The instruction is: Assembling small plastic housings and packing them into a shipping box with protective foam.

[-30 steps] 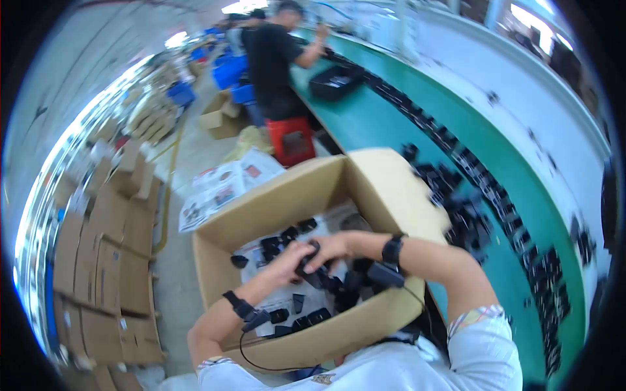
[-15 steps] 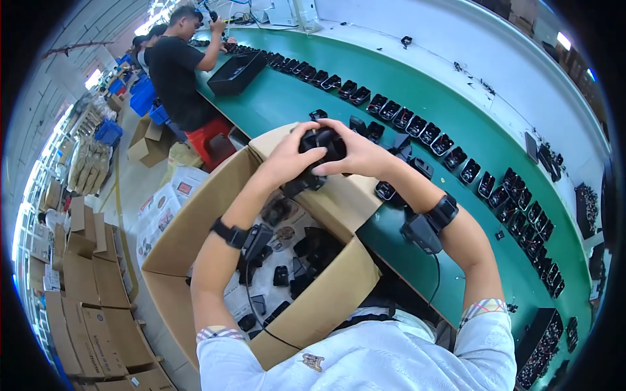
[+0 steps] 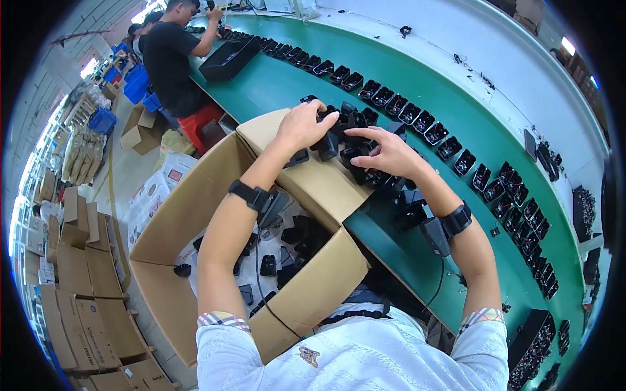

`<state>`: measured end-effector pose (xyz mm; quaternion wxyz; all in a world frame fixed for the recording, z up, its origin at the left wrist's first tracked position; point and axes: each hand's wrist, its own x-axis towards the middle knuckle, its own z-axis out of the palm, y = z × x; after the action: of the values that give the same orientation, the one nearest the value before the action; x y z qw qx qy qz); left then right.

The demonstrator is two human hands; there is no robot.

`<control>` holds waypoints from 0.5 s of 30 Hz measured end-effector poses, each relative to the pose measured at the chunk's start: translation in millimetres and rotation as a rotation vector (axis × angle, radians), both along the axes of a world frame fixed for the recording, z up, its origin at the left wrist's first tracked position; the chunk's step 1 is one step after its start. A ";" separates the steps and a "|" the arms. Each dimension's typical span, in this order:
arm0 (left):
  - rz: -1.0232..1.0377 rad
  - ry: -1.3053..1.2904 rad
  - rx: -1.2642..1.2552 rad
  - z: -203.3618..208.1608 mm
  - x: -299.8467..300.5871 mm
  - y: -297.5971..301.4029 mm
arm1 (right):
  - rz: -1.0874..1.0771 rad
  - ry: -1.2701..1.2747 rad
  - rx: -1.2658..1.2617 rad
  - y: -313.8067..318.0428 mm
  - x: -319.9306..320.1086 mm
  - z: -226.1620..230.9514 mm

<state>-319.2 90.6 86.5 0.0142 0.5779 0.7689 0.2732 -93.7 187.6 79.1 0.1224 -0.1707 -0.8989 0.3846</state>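
Observation:
Both of my hands are at a loose heap of black plastic housings (image 3: 355, 124), on the box flap and the green table edge. My left hand (image 3: 305, 125) is at the heap's left side, thumb and forefinger apart with black housings behind and below them. Whether it touches one is hard to see. My right hand (image 3: 389, 153) hovers at the heap's right side, fingers spread and nothing held. Below my arms stands an open cardboard box (image 3: 319, 280) with several black housings (image 3: 268, 264) scattered inside.
The green table (image 3: 274, 91) carries long rows of black housings with wiring (image 3: 409, 114). A black tray (image 3: 229, 58) stands farther left, beside a person in a dark shirt (image 3: 171, 58). Flattened cartons (image 3: 91, 326) lie at left; a black bin (image 3: 535, 345) holds small parts at right.
My hands, earlier together around a cluster of black housings above the flap, have parted. The housings now lie in a heap between and below them. My view has shifted slightly.

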 end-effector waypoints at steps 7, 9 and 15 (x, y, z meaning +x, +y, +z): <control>0.026 -0.173 -0.088 3.6 0.4 16.4 | 0.039 -0.069 0.078 7.6 21.4 -9.6; -0.092 -0.146 0.028 2.1 -2.2 2.5 | -0.021 -0.047 0.085 3.9 29.5 -10.5; -0.080 -0.314 0.154 25.4 -12.7 -147.4 | -0.062 0.125 0.115 -16.0 37.1 20.2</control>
<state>-331.9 -56.8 111.8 0.1006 0.5578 0.7103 0.4173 -56.6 171.5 99.3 0.1997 -0.1671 -0.9044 0.3380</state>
